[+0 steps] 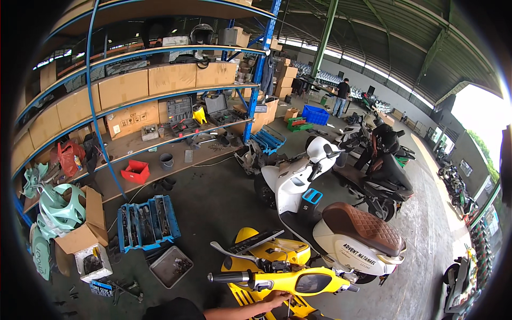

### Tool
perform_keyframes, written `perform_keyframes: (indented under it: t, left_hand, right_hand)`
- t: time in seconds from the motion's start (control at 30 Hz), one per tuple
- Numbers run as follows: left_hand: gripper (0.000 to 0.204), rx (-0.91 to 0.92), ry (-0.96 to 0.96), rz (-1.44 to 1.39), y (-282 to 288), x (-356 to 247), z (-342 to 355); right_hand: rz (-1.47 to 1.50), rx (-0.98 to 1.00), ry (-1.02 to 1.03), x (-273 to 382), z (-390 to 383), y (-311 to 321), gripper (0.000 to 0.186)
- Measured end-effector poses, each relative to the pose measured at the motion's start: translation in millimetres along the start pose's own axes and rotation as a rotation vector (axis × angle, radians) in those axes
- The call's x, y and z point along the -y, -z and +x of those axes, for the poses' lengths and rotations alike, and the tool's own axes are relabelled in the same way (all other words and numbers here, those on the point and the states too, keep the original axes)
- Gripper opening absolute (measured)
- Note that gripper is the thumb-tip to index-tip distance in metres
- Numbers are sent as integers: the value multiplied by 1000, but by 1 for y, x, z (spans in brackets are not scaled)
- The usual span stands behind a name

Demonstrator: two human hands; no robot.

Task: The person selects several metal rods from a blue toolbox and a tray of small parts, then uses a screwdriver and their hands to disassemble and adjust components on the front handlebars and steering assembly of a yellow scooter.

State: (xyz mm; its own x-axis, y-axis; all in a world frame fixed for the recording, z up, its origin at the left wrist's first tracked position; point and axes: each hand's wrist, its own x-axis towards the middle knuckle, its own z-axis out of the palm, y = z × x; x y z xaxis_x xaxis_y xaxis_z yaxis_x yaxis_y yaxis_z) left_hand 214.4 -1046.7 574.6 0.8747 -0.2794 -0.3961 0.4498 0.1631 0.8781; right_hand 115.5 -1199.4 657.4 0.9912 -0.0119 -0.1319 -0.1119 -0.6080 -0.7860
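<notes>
At the lower edge, my left forearm reaches in from a black sleeve. My left hand (276, 300) is at the lower edge of a yellow scooter's handlebar cover (266, 281), fingers drawn together; what they grip is hidden. Beside the fingertips a thin metal shaft (289, 305) stands upright, its lower end cut off by the frame. The cover carries a dark display (313, 283) and a black handgrip (229, 277). Yellow body panels (290, 249) of the scooter lie beyond it. My right hand does not show.
A metal tray (170, 268) with small parts and a blue toolbox (148, 223) sit on the floor at left. A white scooter (341, 250) with a brown seat stands just beyond. Shelving (176, 96) with cartons lines the left. Another person (381, 144) is by a black motorbike.
</notes>
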Motion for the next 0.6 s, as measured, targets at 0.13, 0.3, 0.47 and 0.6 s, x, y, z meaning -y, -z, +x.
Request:
perform_keyframes:
  t: [0.13,0.3,0.47,0.6]
  left_hand:
    - [34,-23,148,-32,1,-14,-10]
    - [37,-45,93,-48,-9,-33,-19]
    - [27,-99,42,-59,-6,2,3]
    - [23,-70,172,69,-14,-14,-3]
  right_hand:
    - [32,32,-14,3,9,-3,22]
    - [51,39,-47,2,13,1,22]
    - [80,76,-57,9,18,-1,22]
    - [90,66,-93,5,16,4,23]
